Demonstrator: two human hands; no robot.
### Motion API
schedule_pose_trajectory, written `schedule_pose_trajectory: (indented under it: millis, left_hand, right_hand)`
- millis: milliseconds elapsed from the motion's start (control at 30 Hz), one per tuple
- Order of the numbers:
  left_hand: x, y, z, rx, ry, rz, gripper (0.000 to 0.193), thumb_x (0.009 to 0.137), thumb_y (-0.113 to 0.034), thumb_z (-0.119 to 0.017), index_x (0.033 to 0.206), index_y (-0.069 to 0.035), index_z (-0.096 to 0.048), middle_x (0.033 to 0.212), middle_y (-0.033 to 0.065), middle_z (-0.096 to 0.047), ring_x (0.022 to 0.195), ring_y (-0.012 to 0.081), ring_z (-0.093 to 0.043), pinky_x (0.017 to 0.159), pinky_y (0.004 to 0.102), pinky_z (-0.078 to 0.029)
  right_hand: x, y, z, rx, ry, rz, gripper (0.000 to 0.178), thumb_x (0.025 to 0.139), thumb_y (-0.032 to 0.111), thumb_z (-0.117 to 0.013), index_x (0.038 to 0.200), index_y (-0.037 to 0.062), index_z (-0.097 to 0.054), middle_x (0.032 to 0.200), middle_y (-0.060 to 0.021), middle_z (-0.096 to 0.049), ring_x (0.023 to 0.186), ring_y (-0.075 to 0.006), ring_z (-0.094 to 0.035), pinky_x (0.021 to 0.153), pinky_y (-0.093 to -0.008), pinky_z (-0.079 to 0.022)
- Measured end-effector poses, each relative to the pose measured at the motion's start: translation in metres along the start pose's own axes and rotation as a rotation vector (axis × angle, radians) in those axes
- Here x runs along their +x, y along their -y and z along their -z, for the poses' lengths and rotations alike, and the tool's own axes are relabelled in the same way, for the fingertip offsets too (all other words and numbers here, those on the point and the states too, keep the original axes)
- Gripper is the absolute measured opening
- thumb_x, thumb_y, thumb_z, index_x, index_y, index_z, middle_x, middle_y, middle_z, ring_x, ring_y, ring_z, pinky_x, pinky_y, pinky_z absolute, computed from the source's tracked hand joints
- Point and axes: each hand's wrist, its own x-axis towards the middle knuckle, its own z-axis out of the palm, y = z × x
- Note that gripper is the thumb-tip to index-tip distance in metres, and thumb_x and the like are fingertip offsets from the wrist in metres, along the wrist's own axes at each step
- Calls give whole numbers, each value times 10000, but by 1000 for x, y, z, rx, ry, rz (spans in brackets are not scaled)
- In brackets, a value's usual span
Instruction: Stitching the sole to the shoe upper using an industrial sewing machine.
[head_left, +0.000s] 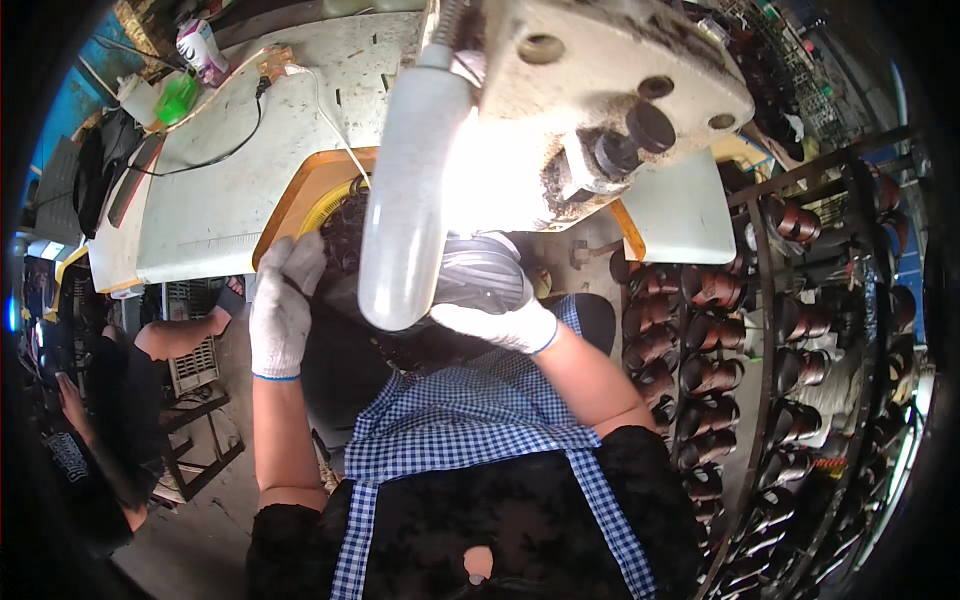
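Observation:
My left hand (284, 308), in a white knit glove with a blue cuff, is beside the wooden edge of the table cutout, fingers stretched forward, with nothing visible in it. My right hand (505, 322), gloved alike, grips a dark grey piece (480, 275) with pale bands, its thumb along the near side. The far fingers are hidden behind the piece. The machine head (620, 60) with its bright lamp stands over it, and a rounded grey cylinder (400, 220) hides the space between my hands. Behind my left hand, a yellow basket (322, 208) holds dark strips.
The pale worktable (210, 215) carries a black cable (240, 140), a green container (177, 98) and a white-purple bottle (200, 50). On the right, metal racks (765, 350) hold many brown shoes (712, 330). Another person (110, 420) sits at the left, near a metal frame (195, 445).

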Motion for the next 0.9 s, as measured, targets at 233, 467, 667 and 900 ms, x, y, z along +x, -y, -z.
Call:
schedule_pose_trajectory:
  millis: [233,467,667,900]
  left_hand:
    - [16,0,-109,209,434,115,868,746,-175,-892,1464,-15,-431,1439,158,-493,1253,260,-564,1081,393,-458]
    - [-2,24,-138,-22,158,224,746,811,-31,-791,1450,-16,-405,1311,131,-589,1187,233,-600,1027,360,-498]
    - [-21,41,-147,-581,41,289,623,882,-32,-693,1441,-36,-418,1327,127,-578,1264,280,-555,1100,438,-448]
    - [-29,27,-123,-917,25,491,643,951,-259,-677,1475,-23,-387,1498,179,-453,1385,352,-441,1197,524,-324]
  right_hand:
    - [48,57,74,-788,438,1,721,793,573,-760,1202,-10,-646,1123,-238,-668,1049,-358,-657,923,-433,-518]
    - [-11,41,79,-751,-411,184,776,620,393,-915,1196,-37,-620,1220,-183,-648,1088,-329,-648,945,-440,-525]
    - [-83,15,63,367,-964,-255,547,878,122,-642,1392,15,-485,1321,-110,-591,1176,-255,-607,1003,-410,-521]
    - [-80,61,69,431,-1006,-81,545,792,101,-635,1313,-27,-537,1182,-120,-656,994,-242,-669,913,-380,-553]
